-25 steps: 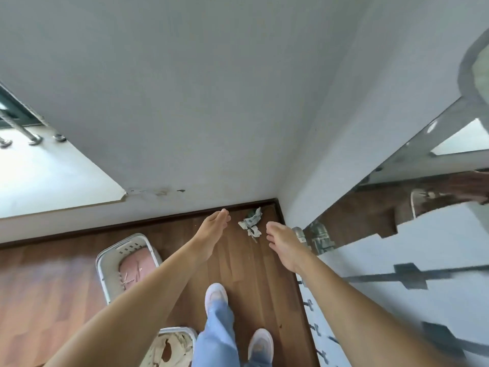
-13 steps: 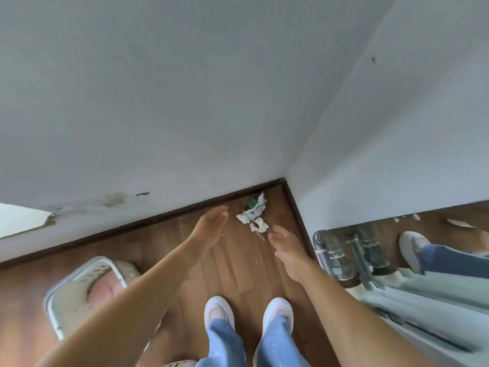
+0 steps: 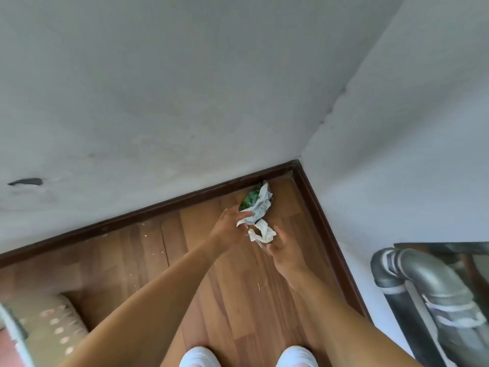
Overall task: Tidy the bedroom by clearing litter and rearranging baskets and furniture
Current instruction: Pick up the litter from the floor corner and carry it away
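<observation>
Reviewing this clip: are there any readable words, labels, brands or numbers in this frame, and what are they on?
No text here can be read.
green-and-white wrapper in the corner: dark print on its white part, too blurred to read.
crumpled white paper just in front of it: no print visible.

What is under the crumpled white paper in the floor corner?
A green printed wrapper pokes out from beneath the white paper at its upper left edge, on the wood floor. How far it extends, and anything else below, is covered by the paper.
</observation>
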`<state>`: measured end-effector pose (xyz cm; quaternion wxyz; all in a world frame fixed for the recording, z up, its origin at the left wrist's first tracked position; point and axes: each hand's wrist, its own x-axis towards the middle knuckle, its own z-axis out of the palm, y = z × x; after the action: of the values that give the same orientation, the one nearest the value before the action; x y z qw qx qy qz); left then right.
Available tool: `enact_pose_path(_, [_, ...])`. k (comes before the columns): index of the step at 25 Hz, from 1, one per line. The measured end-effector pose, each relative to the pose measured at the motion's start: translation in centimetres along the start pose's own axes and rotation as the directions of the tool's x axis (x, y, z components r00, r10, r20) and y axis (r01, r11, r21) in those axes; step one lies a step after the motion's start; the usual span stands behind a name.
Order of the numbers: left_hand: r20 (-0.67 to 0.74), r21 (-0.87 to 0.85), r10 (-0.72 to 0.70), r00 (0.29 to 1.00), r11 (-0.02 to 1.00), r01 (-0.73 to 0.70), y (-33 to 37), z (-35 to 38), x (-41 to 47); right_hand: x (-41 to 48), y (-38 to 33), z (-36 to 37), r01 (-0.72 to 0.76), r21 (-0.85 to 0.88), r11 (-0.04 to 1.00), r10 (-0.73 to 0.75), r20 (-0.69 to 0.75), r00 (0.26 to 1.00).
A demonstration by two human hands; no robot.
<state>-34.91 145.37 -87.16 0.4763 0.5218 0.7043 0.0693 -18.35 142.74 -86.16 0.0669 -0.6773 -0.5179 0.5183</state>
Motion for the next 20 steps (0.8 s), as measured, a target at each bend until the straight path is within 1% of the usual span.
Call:
enact_pose_path(2, [0.037, 0.202, 0.033, 0.999, 0.979, -0.040, -2.2, 2.3, 3.3, 3.5, 3.5, 2.0, 0.040, -0.093, 0.995, -0.042, -0.010, 0.999])
enact_pose_path(3, [0.054, 0.265, 0.039, 0.998, 0.963, -0.052, -3.0, 3.0, 4.7, 4.6, 4.1, 2.4, 0.039, -0.126, 0.991, -0.040, -0.006, 0.999])
enact_pose_path(5, [0.098, 0.354, 0.035, 0.995, 0.933, -0.068, -4.6, 4.4, 7.1, 6.3, 5.1, 3.2, -0.005, -0.155, 0.988, 0.002, -0.021, 1.000])
enact_pose_path(7, [0.137, 0.433, 0.033, 0.990, 0.897, -0.090, -5.5, 5.5, 8.7, 7.5, 5.7, 3.8, -0.013, -0.216, 0.976, 0.006, -0.034, 0.999])
enact_pose_path(9, [0.112, 0.425, 0.041, 0.993, 0.901, -0.085, -5.8, 5.4, 9.1, 8.6, 6.3, 4.3, 0.019, -0.261, 0.965, -0.026, -0.024, 0.999])
enact_pose_path(10, [0.071, 0.401, 0.068, 0.995, 0.912, -0.091, -5.9, 5.0, 8.9, 8.7, 6.2, 4.5, 0.041, -0.275, 0.961, -0.047, -0.017, 0.999])
enact_pose_path(13, [-0.058, 0.364, 0.243, 0.968, 0.908, -0.206, -6.6, 3.1, 7.2, 8.5, 6.0, 5.2, 0.117, -0.394, 0.912, -0.136, -0.022, 0.990])
enact_pose_path(14, [-0.096, 0.336, 0.277, 0.956, 0.913, -0.231, -7.2, 2.4, 6.5, 8.7, 5.8, 5.6, 0.141, -0.443, 0.885, -0.165, -0.016, 0.986])
enact_pose_path(17, [-0.171, 0.271, 0.291, 0.941, 0.933, -0.239, -9.4, 1.1, 4.9, 10.0, 5.5, 7.4, 0.121, -0.557, 0.822, -0.147, -0.002, 0.989])
enact_pose_path(20, [-0.214, 0.274, 0.285, 0.934, 0.936, -0.223, -11.5, 0.9, 3.7, 10.8, 6.0, 9.1, 0.115, -0.641, 0.759, -0.188, -0.048, 0.981])
